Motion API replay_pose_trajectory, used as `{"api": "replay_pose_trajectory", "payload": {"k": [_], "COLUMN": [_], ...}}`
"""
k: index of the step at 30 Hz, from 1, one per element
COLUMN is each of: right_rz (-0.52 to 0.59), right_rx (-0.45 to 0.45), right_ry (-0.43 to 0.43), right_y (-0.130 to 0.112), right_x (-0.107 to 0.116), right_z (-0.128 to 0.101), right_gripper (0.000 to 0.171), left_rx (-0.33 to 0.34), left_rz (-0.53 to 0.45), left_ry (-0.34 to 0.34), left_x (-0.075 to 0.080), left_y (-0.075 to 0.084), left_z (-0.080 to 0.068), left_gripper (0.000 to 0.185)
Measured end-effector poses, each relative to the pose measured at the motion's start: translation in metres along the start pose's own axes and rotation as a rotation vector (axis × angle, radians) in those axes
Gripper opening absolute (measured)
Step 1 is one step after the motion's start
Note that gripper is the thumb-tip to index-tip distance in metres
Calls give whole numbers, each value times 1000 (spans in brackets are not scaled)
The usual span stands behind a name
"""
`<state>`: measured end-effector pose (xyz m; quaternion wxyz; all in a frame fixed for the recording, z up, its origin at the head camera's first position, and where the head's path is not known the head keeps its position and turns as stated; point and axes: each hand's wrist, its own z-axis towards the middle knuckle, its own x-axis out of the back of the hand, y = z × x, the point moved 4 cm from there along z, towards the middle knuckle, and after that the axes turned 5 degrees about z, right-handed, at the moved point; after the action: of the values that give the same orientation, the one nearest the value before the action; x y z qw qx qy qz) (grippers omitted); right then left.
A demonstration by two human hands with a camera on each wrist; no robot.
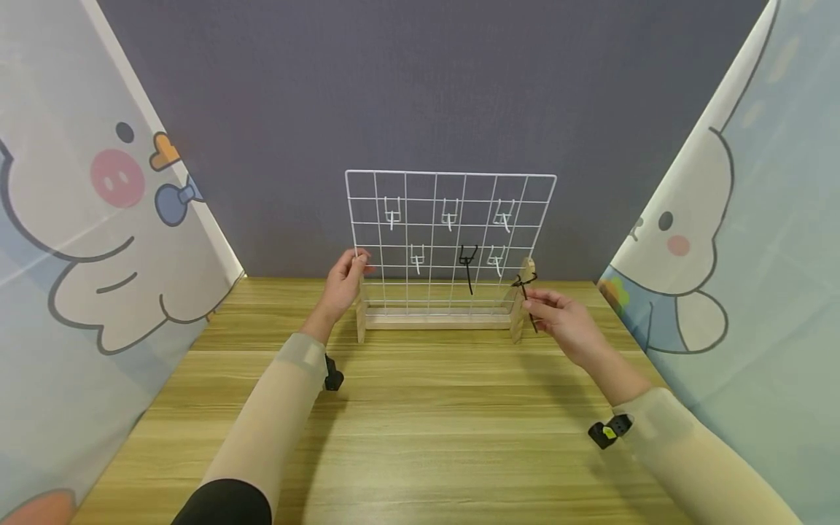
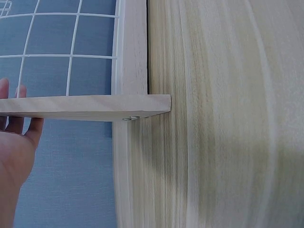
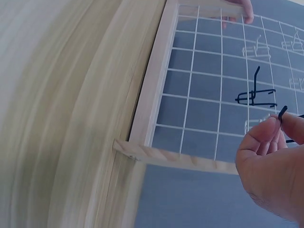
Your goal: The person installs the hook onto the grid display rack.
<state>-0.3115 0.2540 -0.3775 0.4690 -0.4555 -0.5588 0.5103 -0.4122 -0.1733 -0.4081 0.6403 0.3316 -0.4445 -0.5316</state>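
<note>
A white wire grid rack [image 1: 420,246] leans back in a wooden stand [image 1: 436,321]. My left hand [image 1: 340,286] grips the rack's left side, at the wooden side post [image 2: 85,105]; its fingertips show past the post in the left wrist view. At the right side of the stand, my right hand [image 1: 569,327] pinches a black hook [image 1: 527,295] between thumb and fingers, its prongs pointing up. Another black hook [image 1: 467,268] hangs in the lower row of the grid. Beside it and above hang several white hooks [image 1: 449,217].
The rack stands on a wood-grain tabletop [image 1: 407,437], in front of a dark grey back panel [image 1: 426,87]. Cartoon-printed curtains [image 1: 118,240] flank the table on the left and right. A small black device is strapped at each wrist.
</note>
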Motion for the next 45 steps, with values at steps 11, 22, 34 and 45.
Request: {"api": "replay_pose_trajectory", "payload": {"k": [11, 22, 34, 45], "right_rz": [-4, 67, 54, -23], "right_rx": [10, 67, 71, 83], "right_ry": [36, 63, 77, 84], "right_y": [-5, -31, -54, -58], "right_x": [11, 15, 18, 9], "right_z": [7, 15, 29, 43], "right_gripper": [46, 28, 39, 56], "left_rx": [0, 28, -13, -5], "left_rz": [-21, 9, -26, -31], "left_ry": [4, -1, 12, -1], "left_x": [-1, -2, 0, 0], "left_y": [1, 1, 2, 0], "left_z": [0, 1, 1, 1], "left_gripper": [38, 36, 41, 37]}}
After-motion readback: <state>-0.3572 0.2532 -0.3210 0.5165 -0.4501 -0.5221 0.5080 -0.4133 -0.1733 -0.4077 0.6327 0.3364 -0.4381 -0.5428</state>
